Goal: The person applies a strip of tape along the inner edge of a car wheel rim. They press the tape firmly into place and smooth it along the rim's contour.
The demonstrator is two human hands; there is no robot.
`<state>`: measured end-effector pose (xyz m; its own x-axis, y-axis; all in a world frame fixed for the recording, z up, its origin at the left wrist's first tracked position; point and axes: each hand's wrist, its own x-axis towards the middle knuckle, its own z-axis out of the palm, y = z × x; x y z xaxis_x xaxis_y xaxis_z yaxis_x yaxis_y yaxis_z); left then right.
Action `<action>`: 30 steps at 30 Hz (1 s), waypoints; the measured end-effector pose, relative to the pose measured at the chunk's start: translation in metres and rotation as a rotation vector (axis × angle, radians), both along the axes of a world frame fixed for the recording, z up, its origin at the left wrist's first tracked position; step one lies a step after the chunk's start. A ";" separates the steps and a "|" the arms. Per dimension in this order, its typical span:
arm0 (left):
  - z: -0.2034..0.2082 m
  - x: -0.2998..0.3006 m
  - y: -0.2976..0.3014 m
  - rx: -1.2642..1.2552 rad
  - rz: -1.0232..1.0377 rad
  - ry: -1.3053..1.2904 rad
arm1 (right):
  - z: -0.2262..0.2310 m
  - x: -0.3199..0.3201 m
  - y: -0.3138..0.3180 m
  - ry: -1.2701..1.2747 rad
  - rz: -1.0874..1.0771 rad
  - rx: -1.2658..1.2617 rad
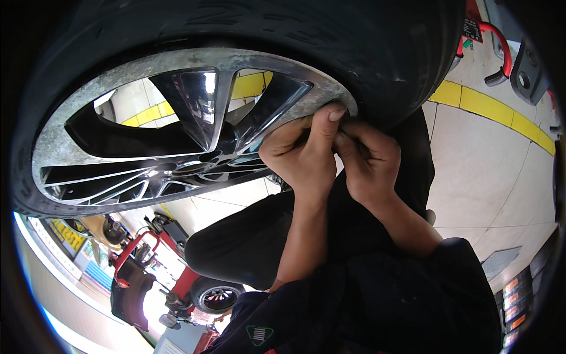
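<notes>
A large alloy wheel [227,56] with a worn, stained silver rim and black-and-polished spokes fills the upper left. Its black tyre [389,53] surrounds it and runs along the top of the view. My left hand [306,154] is closed over the rim's right-hand edge, fingers behind the metal and thumb raised along the lip. Right beside it, my right hand [372,162] is curled with its fingertips together at the place where rim and tyre meet. Whatever lies between those fingertips is hidden by the hands and shadow.
My dark-trousered knee [242,245] is bent below the wheel. Pale floor tiles carry a yellow stripe [489,109]. A red-armed machine [138,248] and another wheel [218,296] stand at lower left. A grey metal bracket [526,74] and red hose [501,44] are at upper right.
</notes>
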<state>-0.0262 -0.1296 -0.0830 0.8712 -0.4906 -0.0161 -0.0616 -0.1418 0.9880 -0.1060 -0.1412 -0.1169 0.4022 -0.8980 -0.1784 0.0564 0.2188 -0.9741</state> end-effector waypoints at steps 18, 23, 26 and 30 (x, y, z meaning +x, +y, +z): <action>0.002 0.004 0.005 -0.013 -0.071 0.057 | 0.000 -0.001 0.010 -0.222 0.011 0.214; -0.005 0.006 0.009 -0.066 -0.073 -0.011 | 0.007 0.003 0.004 -0.163 0.069 0.279; -0.003 0.008 0.012 -0.013 -0.147 -0.028 | 0.007 0.003 0.004 -0.194 0.067 0.339; 0.001 0.002 0.007 0.041 -0.065 0.017 | 0.008 0.009 0.007 -0.160 -0.003 0.305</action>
